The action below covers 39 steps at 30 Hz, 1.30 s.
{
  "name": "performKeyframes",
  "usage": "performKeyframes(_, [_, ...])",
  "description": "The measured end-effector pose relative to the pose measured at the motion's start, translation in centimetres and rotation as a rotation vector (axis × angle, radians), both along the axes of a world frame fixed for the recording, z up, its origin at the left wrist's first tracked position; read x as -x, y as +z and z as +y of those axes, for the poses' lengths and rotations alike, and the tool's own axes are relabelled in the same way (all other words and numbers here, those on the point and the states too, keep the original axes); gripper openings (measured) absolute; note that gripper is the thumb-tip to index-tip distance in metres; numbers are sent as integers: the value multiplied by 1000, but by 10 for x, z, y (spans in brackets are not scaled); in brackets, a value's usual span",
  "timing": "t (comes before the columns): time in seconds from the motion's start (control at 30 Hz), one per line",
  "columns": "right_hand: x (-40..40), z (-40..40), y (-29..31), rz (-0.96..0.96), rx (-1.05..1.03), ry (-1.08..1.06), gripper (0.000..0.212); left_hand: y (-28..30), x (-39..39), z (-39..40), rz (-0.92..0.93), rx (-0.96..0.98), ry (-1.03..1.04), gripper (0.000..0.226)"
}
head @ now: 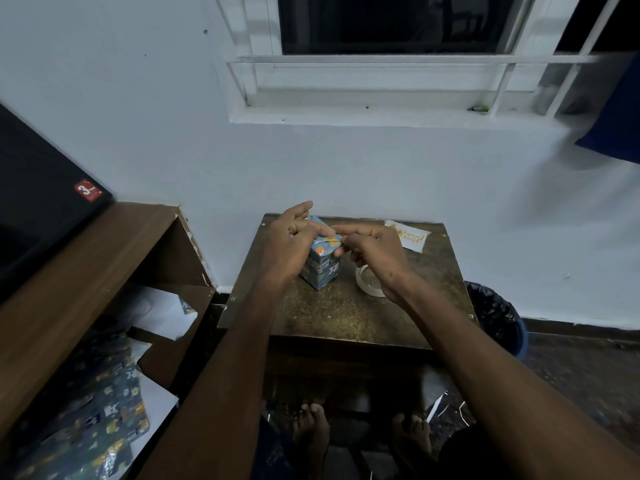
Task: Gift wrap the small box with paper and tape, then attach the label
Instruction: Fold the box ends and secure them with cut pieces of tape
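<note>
White wall [346, 168] filled the back of the view, with a white-framed window [398, 57] up top, its glass dark. Brown wooden shelf unit [86, 258] stood at left, a black flat thing with a red sticker [45, 202] on top of it. Spare patterned wrapping paper [104, 420] lay in the lower shelf area with some white sheets [159, 313]. Dark bin with a black liner [498, 317] sat on the floor at right, just beside the table. Small worn brown table [346, 313] stood against the wall, centre.

Wrapped box [320, 268] stood upright on the table's far-left part, covered in blue-grey patterned paper, near edge facing the camera. Left hand [291, 244] rested against the box's top left side, thumb toward the top fold, upper fingers stretched out loose above it. Right hand [374, 251] met it at the box's top edge, thumb and forefinger pinching a small bit at the fold — tape or paper flap, could not tell which. Hands almost touched at the fingertips.

Clear tape roll [369, 284] lay flat on the table just right of the box, partly under the right wrist. Label [410, 235], white with yellow writing, lay at the far right corner of the table, well apart from the box. Bare feet [311, 434] showed under the table.
</note>
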State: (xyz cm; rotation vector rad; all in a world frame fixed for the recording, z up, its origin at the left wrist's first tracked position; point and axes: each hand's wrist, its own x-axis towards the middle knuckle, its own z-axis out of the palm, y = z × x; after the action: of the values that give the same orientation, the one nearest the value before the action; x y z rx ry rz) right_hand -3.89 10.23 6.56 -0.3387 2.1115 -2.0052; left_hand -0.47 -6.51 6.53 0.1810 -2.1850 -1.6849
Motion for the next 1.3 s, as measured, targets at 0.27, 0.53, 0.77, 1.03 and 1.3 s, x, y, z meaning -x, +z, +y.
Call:
performKeyframes(0.27, [2, 2, -2, 22, -27, 10, 33, -3, 2, 0, -8, -7, -4, 23])
performKeyframes(0.53, [2, 4, -2, 46, -43, 26, 35, 1, 2, 1, -19, -131, -7, 36])
performKeyframes(0.77, [1, 3, -2, 59, -44, 40, 35, -4, 5, -1, -30, 8, 24, 19])
performKeyframes(1.03, [0, 2, -2, 93, -45, 30, 37, 0, 3, 1, -25, -64, 3, 19])
performKeyframes(1.3, [3, 3, -3, 91, -72, 17, 40, 1, 2, 1, -45, -121, -25, 27])
